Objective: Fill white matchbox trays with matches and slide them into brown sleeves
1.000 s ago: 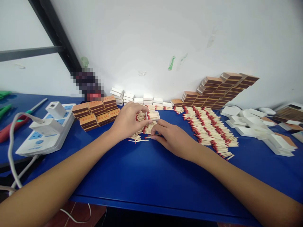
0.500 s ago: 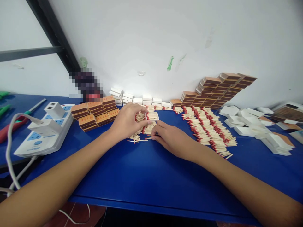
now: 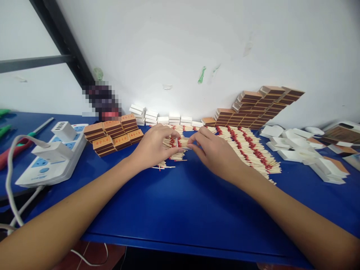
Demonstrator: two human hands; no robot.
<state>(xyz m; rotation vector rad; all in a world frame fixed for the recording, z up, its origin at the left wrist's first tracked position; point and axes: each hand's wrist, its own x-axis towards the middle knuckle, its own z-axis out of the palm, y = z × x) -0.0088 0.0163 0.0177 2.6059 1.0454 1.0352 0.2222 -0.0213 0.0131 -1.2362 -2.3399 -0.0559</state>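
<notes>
My left hand (image 3: 157,144) grips a small white matchbox tray (image 3: 177,142) by its left end, between thumb and fingers. Matches with red heads lie in the tray. At the tray's right end is my right hand (image 3: 209,150), its thumb and fingertips pinched together; whatever they hold is too small to make out. Loose matches (image 3: 164,165) lie beneath and in front of my left hand. To the right, a wide spread of matches (image 3: 253,150) covers part of the blue table (image 3: 174,213), partly hidden by my right hand.
Filled-looking matchboxes (image 3: 112,137) are stacked at left, beside a white power strip (image 3: 56,161) with cables. Small white trays (image 3: 174,119) line the wall. More brown boxes (image 3: 258,108) rise at the back right. White trays (image 3: 303,146) lie heaped at far right.
My right hand has moved up and right, from the loose matches to the tray's right end. My left hand has shifted slightly right, its fingers now covering more of the tray.
</notes>
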